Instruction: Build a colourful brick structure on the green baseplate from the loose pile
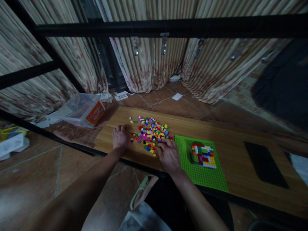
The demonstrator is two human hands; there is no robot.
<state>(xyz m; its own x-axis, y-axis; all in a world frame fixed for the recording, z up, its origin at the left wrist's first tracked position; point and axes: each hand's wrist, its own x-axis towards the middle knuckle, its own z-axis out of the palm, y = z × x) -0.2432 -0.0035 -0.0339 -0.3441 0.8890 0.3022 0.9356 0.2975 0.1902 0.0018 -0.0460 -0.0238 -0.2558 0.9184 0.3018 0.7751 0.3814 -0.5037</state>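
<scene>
A heap of small coloured building bricks point(151, 131) lies on the wooden table point(231, 134). My left hand point(120, 138) rests knuckles-up on the wood just left of the heap, fingers curled under. At the heap's near right edge, my right hand point(168, 154) has its fingertips down among the bricks; what they pinch is hidden. Right of that hand lies a green baseplate point(190, 166) with a block of stacked coloured bricks point(202, 155) built on it.
A clear plastic box with an orange label point(85, 110) lies on its side at the table's left end. A black flat pad point(264, 164) lies on the table at the right. Black metal bars point(168, 28) cross overhead. Striped curtains hang behind.
</scene>
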